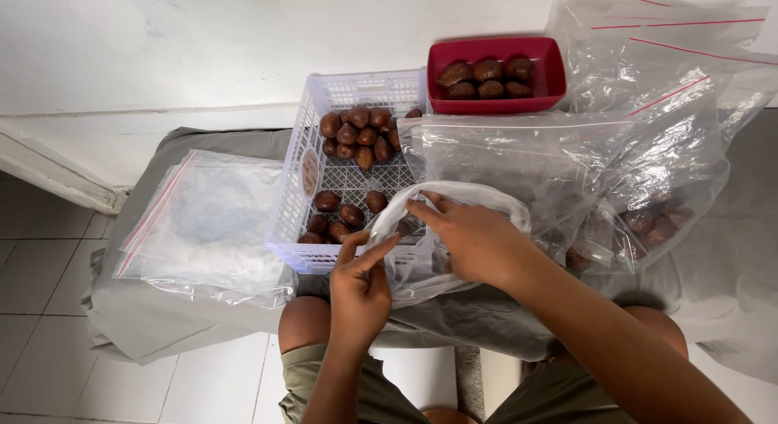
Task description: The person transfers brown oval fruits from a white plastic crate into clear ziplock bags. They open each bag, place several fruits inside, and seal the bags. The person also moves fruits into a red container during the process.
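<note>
Left hand (358,288) and right hand (474,239) pinching open a clear plastic bag (421,266), near tabletop edge, white basket (296,193) of brown scaly fruit (356,136) just behind.

Low surface draped in grey-olive cloth (162,311) is carrying everything. Sitting on it: white perforated plastic crate (301,161), red rectangular plastic tray (494,104) behind, flat stack of clear red-striped zip bags (207,221) lying left, crumpled clear bags (648,149) piling right.
</note>
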